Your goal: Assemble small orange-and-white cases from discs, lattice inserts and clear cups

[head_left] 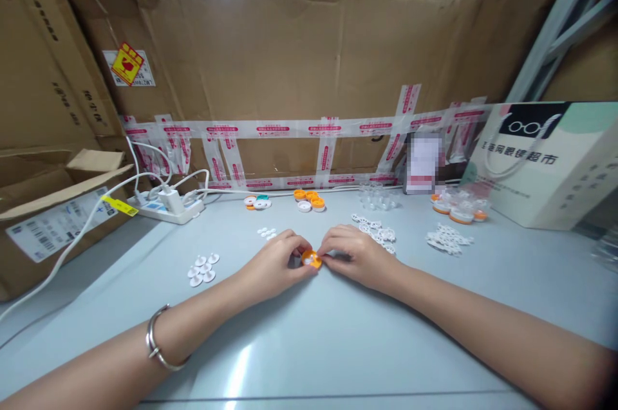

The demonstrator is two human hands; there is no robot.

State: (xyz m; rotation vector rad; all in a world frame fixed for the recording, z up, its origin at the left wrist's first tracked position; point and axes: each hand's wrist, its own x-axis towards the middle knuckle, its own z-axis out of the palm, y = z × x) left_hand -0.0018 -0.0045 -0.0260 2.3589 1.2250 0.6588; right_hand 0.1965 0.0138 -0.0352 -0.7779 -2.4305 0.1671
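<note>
A small round orange cap with white pieces inside is between my hands at the middle of the table. My left hand grips its left edge between thumb and fingers. From the right, my right hand has its fingertips pinched together at the cap's right edge; any small part between them is hidden. Small white discs lie just beyond my left hand. White pegged discs are grouped farther left. Behind my right hand are white openwork pieces, partly covered by it.
Orange and white caps, more caps and clear cups line the back. At right are white pieces, covered caps, a phone and a paper bag. A power strip and open carton stand left.
</note>
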